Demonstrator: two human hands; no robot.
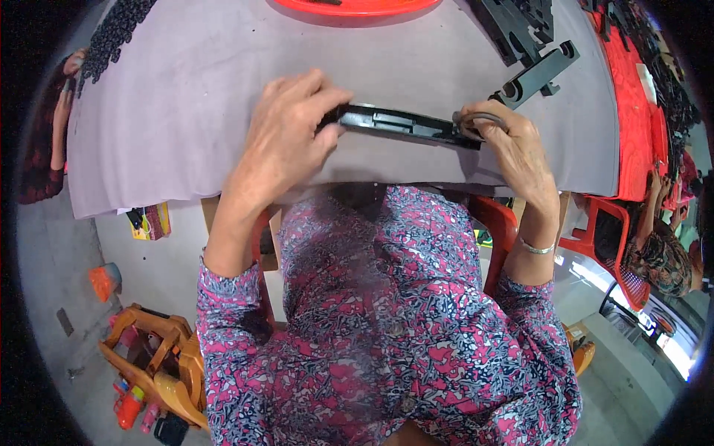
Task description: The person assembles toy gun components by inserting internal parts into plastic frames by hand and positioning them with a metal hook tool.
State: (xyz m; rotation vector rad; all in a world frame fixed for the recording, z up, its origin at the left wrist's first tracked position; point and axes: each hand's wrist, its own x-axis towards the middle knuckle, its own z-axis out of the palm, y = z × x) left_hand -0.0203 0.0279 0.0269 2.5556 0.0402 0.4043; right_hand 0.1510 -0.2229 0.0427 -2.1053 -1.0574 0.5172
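A long, narrow black plastic part (401, 125) lies slantwise between my hands, just above or on the grey cloth; a channel and raised ribs show along it. My left hand (291, 130) is closed round its left end, the thumb and fingers pinching it. At the right end, my right hand (517, 152) is closed on a dark, curved, loop-shaped piece (485, 117), which touches or overlaps the part's end. My fingers hide much of this loop, so its kind cannot be made out. A bracelet sits on my right wrist.
The grey cloth-covered table (223, 44) holds a red tray (357, 9) at the far edge. More black plastic parts (539, 74) are piled far right, and small black pieces (119, 37) far left. Other people sit at both sides; a red-covered table (628, 111) stands to the right.
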